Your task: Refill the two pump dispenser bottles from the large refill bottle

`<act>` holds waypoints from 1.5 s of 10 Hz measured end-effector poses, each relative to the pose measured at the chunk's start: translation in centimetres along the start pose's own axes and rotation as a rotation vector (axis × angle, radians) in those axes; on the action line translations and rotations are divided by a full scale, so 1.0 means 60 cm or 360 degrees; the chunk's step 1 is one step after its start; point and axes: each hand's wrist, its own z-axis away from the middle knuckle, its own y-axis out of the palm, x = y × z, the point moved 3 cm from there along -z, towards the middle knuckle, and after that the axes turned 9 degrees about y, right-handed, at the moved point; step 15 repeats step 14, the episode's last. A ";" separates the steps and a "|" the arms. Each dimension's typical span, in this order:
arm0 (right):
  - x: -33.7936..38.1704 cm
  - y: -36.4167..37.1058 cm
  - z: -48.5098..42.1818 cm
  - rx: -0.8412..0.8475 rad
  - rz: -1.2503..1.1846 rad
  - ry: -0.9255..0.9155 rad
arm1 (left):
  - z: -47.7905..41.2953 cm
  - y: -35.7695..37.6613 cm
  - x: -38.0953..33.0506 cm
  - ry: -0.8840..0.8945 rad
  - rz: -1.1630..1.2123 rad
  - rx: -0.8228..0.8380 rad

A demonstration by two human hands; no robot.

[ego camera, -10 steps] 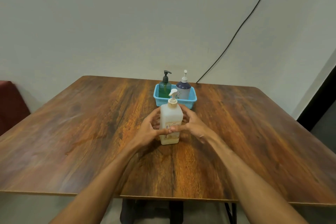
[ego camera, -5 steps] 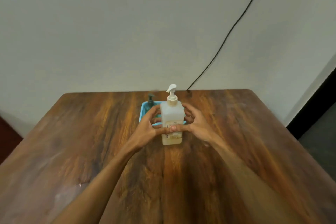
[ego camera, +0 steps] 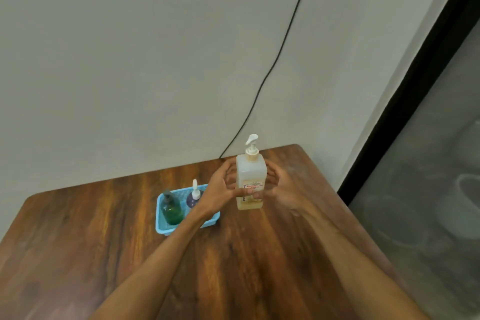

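Note:
The large refill bottle (ego camera: pixel 251 176), cream-coloured with a white pump head and a label, stands upright near the table's far right corner. My left hand (ego camera: pixel 220 192) grips its left side and my right hand (ego camera: pixel 281 189) grips its right side, fingers curled round it and thumbs meeting on the front. To the left, a blue basket (ego camera: pixel 162 223) holds a green pump bottle (ego camera: pixel 171 209) with a dark pump and a purple pump bottle (ego camera: pixel 192 197) with a white pump. My left forearm crosses over the basket's right part and hides it.
The wooden table (ego camera: pixel 233 262) ends close behind the refill bottle at a pale wall. A black cable (ego camera: pixel 275 62) runs up the wall from the table's far edge. A dark door frame (ego camera: pixel 405 101) and grey floor lie past the table's right edge.
The refill bottle, held by both hands, has moved from in front of the basket to the far right of the table. The view has swung, so the basket now appears to the left.

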 end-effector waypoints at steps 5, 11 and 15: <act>-0.171 -0.301 -0.316 -0.0333 0.0420 0.0006 | -0.373 0.246 0.223 -0.0068 -0.0315 -0.0029; -0.368 -0.359 -0.559 -0.0429 0.0617 -0.0006 | -0.538 0.299 0.435 -0.0164 -0.0351 -0.0103; -0.352 -0.359 -0.521 -0.0388 0.0470 -0.0080 | -0.493 0.278 0.395 -0.0353 -0.0413 0.0003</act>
